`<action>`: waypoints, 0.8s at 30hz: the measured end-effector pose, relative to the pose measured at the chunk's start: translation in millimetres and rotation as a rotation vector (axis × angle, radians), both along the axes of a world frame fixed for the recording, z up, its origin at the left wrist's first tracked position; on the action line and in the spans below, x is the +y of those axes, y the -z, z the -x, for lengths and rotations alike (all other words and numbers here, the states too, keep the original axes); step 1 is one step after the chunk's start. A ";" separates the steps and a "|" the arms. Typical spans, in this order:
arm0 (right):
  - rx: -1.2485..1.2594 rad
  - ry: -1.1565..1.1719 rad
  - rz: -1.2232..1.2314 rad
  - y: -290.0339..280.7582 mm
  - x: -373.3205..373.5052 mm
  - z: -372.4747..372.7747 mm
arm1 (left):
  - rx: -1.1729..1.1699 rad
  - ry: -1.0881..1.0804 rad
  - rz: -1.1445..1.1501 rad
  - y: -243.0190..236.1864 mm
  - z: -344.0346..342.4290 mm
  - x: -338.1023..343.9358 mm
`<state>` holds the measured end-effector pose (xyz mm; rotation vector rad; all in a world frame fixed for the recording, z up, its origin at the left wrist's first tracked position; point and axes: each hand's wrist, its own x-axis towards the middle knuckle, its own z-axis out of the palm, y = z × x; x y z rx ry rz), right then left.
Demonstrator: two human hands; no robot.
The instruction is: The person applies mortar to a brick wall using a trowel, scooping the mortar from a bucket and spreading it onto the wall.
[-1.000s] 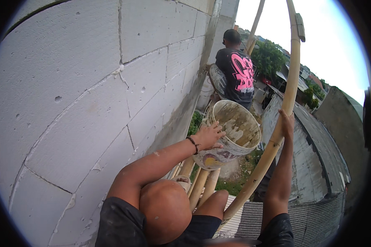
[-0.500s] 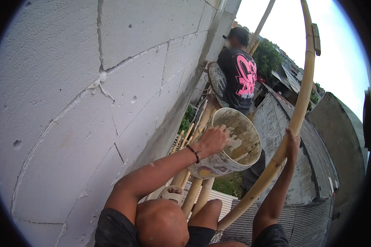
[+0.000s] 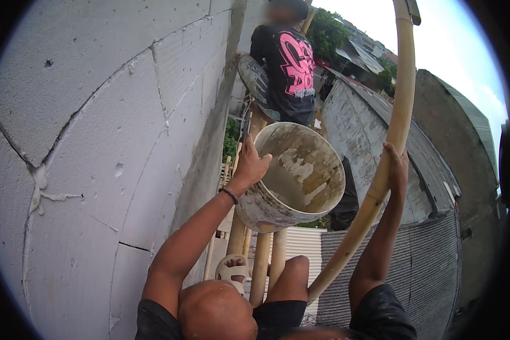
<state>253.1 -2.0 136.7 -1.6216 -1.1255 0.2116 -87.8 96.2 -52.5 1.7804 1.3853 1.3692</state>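
A pale, mortar-stained bucket (image 3: 300,204) stands tilted in front of me on bamboo poles, with greyish residue on its inner wall and grey matter low inside. My left hand (image 3: 250,166), a dark bracelet at its wrist, is at the bucket's left rim, thumb over the edge and fingers along the outside. On the right, my right hand (image 3: 397,164) grips a thick curved bamboo pole (image 3: 403,96) that rises past me; part of its fingers is hidden behind the pole.
A grey block wall (image 3: 124,147) runs along my left. Ahead, a person in a black shirt (image 3: 292,68) sits beside it. Bamboo poles (image 3: 260,263) lie under my sandaled foot (image 3: 232,269). Corrugated roofs (image 3: 391,266) lie below on the right.
My left hand has shifted from reaching over the bucket's rim to its left side. The view has swung, so the bucket and person sit farther left. My right hand still grips the pole.
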 end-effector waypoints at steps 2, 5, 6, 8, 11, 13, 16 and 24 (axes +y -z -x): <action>0.012 0.015 0.025 -3.3 -3.1 -1.8 | 0.015 -0.001 0.050 0.3 -5.6 -0.6; 0.019 0.035 0.028 -3.1 -1.9 2.9 | -0.025 0.087 0.106 -11.1 1.8 -1.6; 0.010 0.058 0.022 -1.9 -1.5 4.3 | -0.010 0.085 0.119 -9.6 1.8 -1.2; 0.016 0.032 0.008 1.0 -0.5 -0.3 | 0.005 0.065 0.127 -8.1 0.5 -0.6; -0.012 0.020 0.020 1.1 2.0 -7.4 | -0.004 0.059 0.082 -2.2 -0.6 -0.4; -0.019 0.019 0.041 4.4 3.0 -9.1 | -0.020 0.021 0.081 0.4 -5.4 2.3; -0.006 0.036 0.077 3.8 2.6 -7.4 | -0.040 -0.033 0.081 5.0 -8.3 0.3; 0.017 0.018 0.082 -0.8 -3.4 -5.3 | -0.187 -0.032 0.113 -0.7 -7.1 7.4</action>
